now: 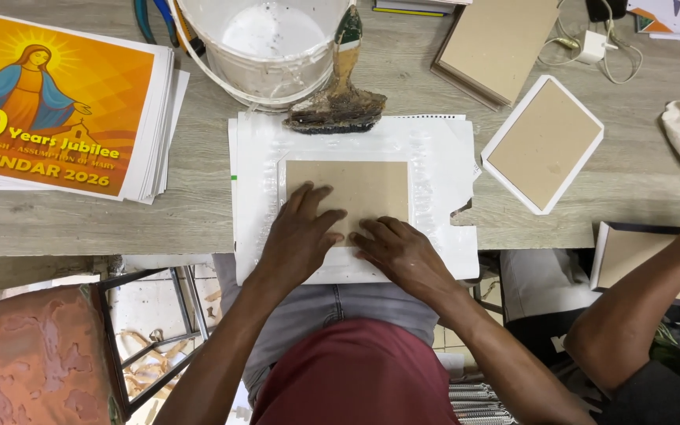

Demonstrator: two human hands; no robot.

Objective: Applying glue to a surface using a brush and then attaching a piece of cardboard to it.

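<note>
— Well, how much of that brown board (356, 189) is covered?

— Its lower edge. The left hand (299, 236) lies flat on it, fingers spread, and the right hand (403, 252) presses flat at its lower right corner. Neither grips anything; both are open, palms down.

— And where does the board sit?

— In the middle of a white sheet (434, 157) on the wooden table (198, 205), right at the near edge. The sheet looks glossy and wet around the board, and its right side is torn or notched.

— What does the board look like?

— Plain, matte cardboard-brown, rectangular, lying flat.

— Anything cut off?

— The white bucket (269, 47) runs past the top edge. A crusted glue brush (338, 102) stands against it, touching the sheet's far edge. The stack of orange prints (57, 102) runs off the left. Another person's arm (639, 307) enters at the right, its hand hidden beyond the frame, over a board with a white border (627, 260). A similar bordered board (545, 142) lies tilted, just beside the sheet.
</note>
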